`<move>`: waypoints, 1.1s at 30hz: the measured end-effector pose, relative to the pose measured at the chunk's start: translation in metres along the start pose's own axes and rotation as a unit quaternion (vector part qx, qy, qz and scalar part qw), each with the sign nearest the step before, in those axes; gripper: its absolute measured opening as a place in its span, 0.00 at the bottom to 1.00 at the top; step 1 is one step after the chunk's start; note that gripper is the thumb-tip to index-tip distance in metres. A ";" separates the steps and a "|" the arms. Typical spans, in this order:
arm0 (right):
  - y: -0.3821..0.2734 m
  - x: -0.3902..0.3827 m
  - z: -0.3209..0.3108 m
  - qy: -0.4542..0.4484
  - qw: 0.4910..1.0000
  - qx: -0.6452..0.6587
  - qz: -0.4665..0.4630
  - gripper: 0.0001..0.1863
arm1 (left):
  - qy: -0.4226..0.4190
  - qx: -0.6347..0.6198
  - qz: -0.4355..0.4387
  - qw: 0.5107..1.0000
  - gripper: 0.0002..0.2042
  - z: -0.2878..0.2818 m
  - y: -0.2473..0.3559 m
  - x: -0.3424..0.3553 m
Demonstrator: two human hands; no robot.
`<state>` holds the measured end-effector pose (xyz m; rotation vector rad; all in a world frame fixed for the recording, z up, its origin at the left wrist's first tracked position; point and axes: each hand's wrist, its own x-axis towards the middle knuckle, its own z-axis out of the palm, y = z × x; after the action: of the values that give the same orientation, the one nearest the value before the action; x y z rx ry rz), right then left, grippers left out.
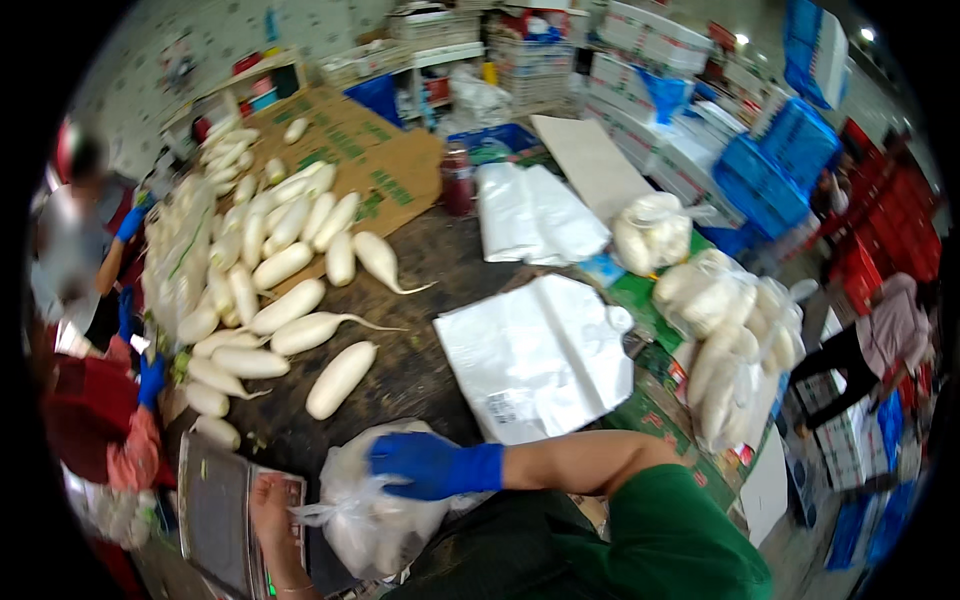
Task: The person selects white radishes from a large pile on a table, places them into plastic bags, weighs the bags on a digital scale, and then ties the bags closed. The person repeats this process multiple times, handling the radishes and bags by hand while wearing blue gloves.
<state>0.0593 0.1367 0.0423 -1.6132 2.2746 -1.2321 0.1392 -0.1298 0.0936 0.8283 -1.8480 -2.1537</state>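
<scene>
On the bench, we had our most open room in the dark bare strip between the heaped white radishes and the flat white bags; a single radish lay at its near end, just above the filled plastic bag that sat at our front. The scale took up the near left corner, leaving little space between it and the filled bag, and along the right edge the bagged radishes crowded the green covering. Our right hand, in a blue glove, lay over the top of the filled bag with its fingers together, but its palm and fingertips were hidden, so we could not tell whether it pinched the plastic. Our bare left hand was at the scale's panel, fingers bent, and we could not tell whether they pressed or gripped anything; the hand covered part of that panel, and its forearm was cut off by the lower edge. Our body hid the bench's near edge, cloudy plastic blurred the filled bag's contents, and at far left the dark rim cropped two co-workers, whose blue gloves were hard to make out
</scene>
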 end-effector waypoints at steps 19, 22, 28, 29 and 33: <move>0.036 -0.178 -0.284 0.504 0.745 -0.188 0.394 0.20 | -0.126 0.336 0.145 0.922 0.04 0.057 -0.040 -0.009; 0.079 -0.267 -0.310 0.451 0.623 -0.392 0.504 0.21 | -0.127 0.249 -0.007 0.960 0.04 0.072 -0.047 -0.015; 0.062 -0.215 -0.248 0.360 0.685 -0.446 0.450 0.28 | -0.127 0.241 0.108 0.956 0.05 0.087 -0.084 -0.013; 0.075 -0.210 -0.212 0.368 0.768 -0.333 0.405 0.28 | -0.149 0.226 0.084 0.959 0.05 0.106 -0.084 -0.013; 0.103 -0.175 -0.085 0.102 0.891 -0.185 0.402 0.25 | -0.239 0.178 -0.015 0.954 0.05 0.178 -0.078 -0.020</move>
<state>0.0170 0.3401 -0.0304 -0.4283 2.9478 -0.7928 0.0798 0.0477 0.0373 0.4054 -2.5263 -2.2159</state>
